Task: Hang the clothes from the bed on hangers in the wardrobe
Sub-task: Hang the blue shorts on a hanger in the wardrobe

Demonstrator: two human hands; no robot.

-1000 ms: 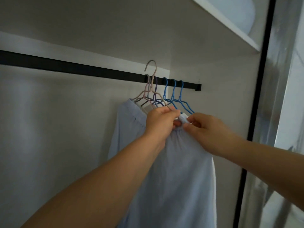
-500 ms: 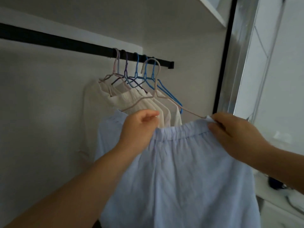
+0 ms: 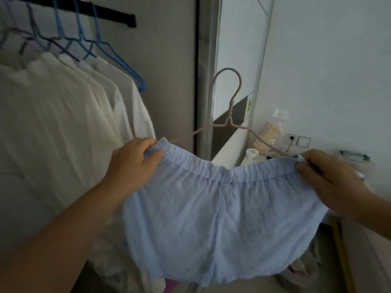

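Note:
Light blue shorts with an elastic waistband hang spread between my hands, threaded on a pale pink hanger whose hook stands free in the air, off the rail. My left hand pinches the waistband's left end. At the right end, my right hand grips the waistband together with the hanger's arm. The black wardrobe rail is at the upper left, with several blue and purple hangers on it carrying white garments.
The wardrobe's dark door frame stands just behind the shorts. To the right are a white wall with a socket, a shelf with a small white jar and clutter. A wooden stick leans at lower right.
The hanger with the blue shorts has come off the rail and moved right, out of the wardrobe. My hands spread apart along the waistband, and the view turned right.

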